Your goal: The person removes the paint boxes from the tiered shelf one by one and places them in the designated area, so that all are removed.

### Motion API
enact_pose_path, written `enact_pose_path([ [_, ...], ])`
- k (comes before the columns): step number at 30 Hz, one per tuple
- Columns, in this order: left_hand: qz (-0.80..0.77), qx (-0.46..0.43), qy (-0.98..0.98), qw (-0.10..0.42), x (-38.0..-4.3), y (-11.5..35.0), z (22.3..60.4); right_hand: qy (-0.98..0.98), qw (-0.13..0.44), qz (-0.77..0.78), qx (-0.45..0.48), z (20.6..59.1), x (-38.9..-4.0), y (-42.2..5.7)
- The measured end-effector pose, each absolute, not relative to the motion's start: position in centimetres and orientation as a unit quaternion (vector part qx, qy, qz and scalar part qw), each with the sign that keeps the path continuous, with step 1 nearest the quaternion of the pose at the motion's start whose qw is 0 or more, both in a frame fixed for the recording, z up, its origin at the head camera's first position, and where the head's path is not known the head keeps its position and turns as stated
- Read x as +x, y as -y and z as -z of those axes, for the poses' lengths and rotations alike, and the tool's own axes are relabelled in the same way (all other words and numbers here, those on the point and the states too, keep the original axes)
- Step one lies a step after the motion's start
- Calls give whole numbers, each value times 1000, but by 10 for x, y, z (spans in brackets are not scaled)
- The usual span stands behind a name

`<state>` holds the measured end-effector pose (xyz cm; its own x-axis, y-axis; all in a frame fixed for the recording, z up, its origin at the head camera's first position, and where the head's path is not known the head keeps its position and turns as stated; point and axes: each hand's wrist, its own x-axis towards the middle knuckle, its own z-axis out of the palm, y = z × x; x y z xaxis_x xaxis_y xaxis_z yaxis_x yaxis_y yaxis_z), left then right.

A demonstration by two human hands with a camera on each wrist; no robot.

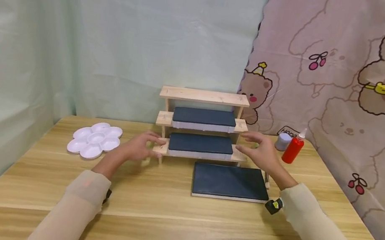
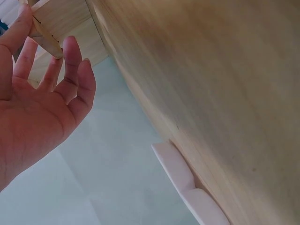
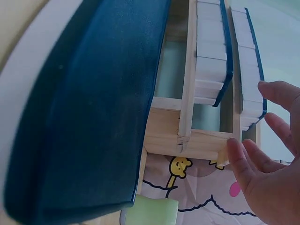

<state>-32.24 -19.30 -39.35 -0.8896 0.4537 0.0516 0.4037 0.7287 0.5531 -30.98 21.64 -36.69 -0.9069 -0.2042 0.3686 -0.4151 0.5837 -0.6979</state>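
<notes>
A stepped wooden shelf (image 1: pixel 205 96) stands at the back of the table. Dark-lidded white boxes (image 1: pixel 204 117) lie on its middle and lowest boards. At the lowest board's left end is my left hand (image 1: pixel 141 146); its thumb and fingers pinch the board end (image 2: pixel 46 41) in the left wrist view. My right hand (image 1: pixel 261 150) is by the shelf's right side, fingers spread and loosely bent, holding nothing. Whether its fingertips touch the wood I cannot tell. A larger dark-topped flat box (image 1: pixel 229 182) lies before the shelf, close up in the right wrist view.
A white flower-shaped palette (image 1: pixel 95 140) lies on the left of the table. At the back right stand a red bottle (image 1: pixel 292 149) with a white nozzle and a small lavender jar (image 1: pixel 282 142). A light green object (image 3: pixel 149 211) shows in the right wrist view. Curtains hang behind.
</notes>
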Motion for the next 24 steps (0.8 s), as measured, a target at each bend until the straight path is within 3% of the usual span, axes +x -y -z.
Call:
enact_pose_path([
  [24, -287, 234, -928, 45, -324, 193, 394, 853, 167, -455, 196, 360, -333, -198],
])
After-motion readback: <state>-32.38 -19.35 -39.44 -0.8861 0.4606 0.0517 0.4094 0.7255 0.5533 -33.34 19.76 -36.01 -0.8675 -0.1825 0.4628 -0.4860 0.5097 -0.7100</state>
